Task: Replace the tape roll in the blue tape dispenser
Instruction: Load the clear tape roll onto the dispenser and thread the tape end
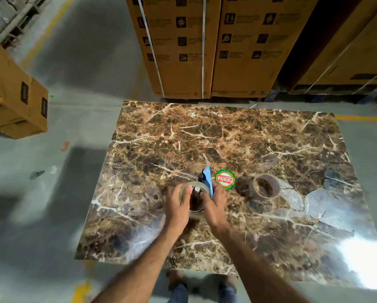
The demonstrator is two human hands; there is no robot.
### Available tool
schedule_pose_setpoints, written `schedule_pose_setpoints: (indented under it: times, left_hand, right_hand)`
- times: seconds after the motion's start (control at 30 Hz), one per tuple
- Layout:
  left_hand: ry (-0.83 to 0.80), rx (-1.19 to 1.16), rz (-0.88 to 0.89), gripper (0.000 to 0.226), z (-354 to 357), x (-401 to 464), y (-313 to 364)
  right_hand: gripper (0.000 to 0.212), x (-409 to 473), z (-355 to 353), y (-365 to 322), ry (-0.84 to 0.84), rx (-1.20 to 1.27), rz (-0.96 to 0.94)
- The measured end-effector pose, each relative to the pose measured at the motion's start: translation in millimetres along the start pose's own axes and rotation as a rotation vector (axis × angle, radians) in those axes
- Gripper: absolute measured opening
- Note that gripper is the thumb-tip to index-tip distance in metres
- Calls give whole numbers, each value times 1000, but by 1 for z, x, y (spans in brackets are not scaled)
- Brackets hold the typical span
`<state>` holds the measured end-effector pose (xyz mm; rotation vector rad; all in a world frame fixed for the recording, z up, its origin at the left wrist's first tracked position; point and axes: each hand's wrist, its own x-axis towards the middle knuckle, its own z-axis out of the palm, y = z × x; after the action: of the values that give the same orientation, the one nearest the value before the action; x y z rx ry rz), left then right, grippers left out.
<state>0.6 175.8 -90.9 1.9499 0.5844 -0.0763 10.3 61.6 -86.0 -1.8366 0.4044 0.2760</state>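
The blue tape dispenser point(207, 180) stands on the brown marbled table point(249, 145), its blue plate sticking up past my fingers. A clear tape roll point(195, 186) sits around the dispenser's hub. My left hand point(177, 206) grips the roll's left side. My right hand point(213, 206) holds the dispenser on its right side, with the thumb on the roll's rim. A second, brownish roll or core point(263, 188) lies on the table to the right, apart from both hands.
A round green and red sticker point(225, 179) is on the table beside the dispenser. Tall strapped cardboard boxes point(205, 44) stand behind the table, and more boxes point(12, 95) sit on the floor at the left. My feet point(203, 283) show below the table's near edge.
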Motion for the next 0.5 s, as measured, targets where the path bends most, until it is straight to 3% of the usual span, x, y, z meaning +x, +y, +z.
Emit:
schedule_pose_setpoints:
  times: [0.33, 0.5]
  left_hand:
    - [-29, 116, 94, 32, -1, -1, -14]
    - [-50, 142, 116, 34, 0, -1, -14]
  right_hand:
    - [68, 5, 11, 21, 30, -213, -149]
    - [67, 3, 5, 21, 21, -270, -206]
